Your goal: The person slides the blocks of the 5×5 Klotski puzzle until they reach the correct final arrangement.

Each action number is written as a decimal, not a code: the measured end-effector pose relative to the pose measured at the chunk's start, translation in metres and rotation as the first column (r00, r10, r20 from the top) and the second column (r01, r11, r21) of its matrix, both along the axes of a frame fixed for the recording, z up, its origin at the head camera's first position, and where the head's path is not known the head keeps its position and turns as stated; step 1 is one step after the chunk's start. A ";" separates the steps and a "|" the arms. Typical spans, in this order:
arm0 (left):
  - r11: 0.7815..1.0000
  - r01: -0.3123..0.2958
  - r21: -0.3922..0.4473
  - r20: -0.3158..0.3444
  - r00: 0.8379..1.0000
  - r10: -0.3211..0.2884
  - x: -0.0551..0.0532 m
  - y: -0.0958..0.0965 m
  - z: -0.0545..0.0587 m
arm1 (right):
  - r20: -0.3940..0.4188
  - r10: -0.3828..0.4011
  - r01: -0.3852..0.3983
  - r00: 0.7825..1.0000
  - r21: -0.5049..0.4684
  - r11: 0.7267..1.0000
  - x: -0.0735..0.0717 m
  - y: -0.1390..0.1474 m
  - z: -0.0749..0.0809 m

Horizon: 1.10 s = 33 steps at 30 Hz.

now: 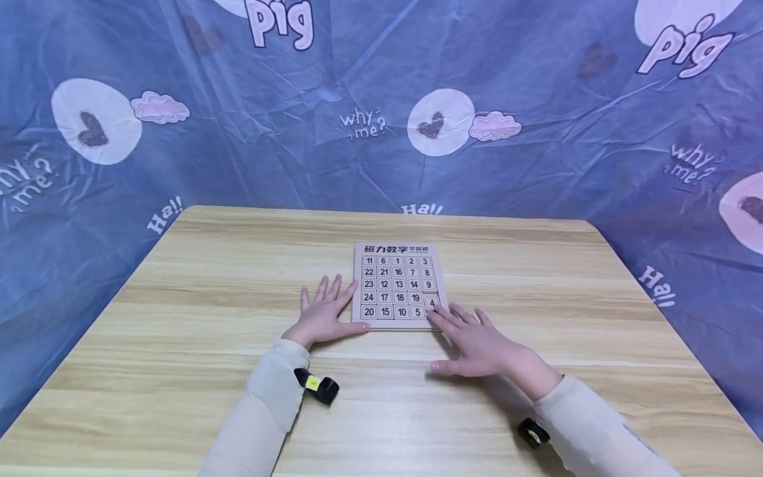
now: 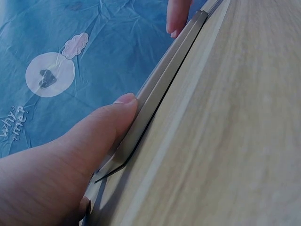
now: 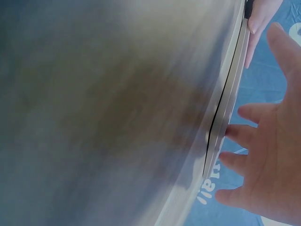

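Observation:
A flat number slide puzzle (image 1: pixel 392 285), with square numbered tiles under a printed heading, lies on the table. My left hand (image 1: pixel 322 317) rests at its near left corner with fingers straight and spread. The forefinger touches the left side, and in the left wrist view the thumb (image 2: pixel 113 117) presses against the near edge. My right hand (image 1: pixel 477 341) reaches over the near right corner, fingers extended, a fingertip at the tile numbered 4 (image 1: pixel 432 302). That tile sits slightly lower than its row, with a gap above it and the bottom right space partly under my fingers.
The light wood-grain table (image 1: pixel 208 298) extends around the puzzle. A blue printed cloth (image 1: pixel 268 146) hangs behind and at the sides. Black straps with small devices (image 1: pixel 322 388) are worn on both sleeved wrists.

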State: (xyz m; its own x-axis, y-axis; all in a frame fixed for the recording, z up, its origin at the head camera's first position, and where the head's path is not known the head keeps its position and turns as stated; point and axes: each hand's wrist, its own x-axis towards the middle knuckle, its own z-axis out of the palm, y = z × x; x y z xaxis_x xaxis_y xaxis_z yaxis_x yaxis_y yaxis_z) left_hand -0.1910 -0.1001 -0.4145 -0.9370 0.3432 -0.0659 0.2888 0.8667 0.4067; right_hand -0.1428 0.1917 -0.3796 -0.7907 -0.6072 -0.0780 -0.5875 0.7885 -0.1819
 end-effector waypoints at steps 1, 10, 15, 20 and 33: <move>1.000 0.000 0.000 0.001 1.000 0.000 0.000 0.000 0.000 | 0.002 -0.001 0.001 1.000 0.002 1.000 -0.001 0.000 0.000; 1.000 0.005 0.009 0.012 1.000 -0.005 0.000 -0.001 0.001 | 0.001 -0.013 0.013 1.000 0.029 1.000 -0.008 -0.004 0.000; 1.000 0.010 0.015 0.018 1.000 -0.010 0.000 -0.001 0.001 | 0.008 -0.023 0.023 1.000 0.024 0.999 -0.009 -0.004 0.000; 1.000 0.009 0.016 0.021 1.000 -0.009 -0.001 -0.002 0.000 | 0.008 -0.024 0.024 1.000 0.024 0.999 -0.009 -0.005 0.002; 1.000 0.001 0.010 0.016 1.000 -0.001 -0.001 -0.001 -0.001 | -0.013 -0.001 0.002 1.000 0.043 0.999 -0.029 -0.035 0.010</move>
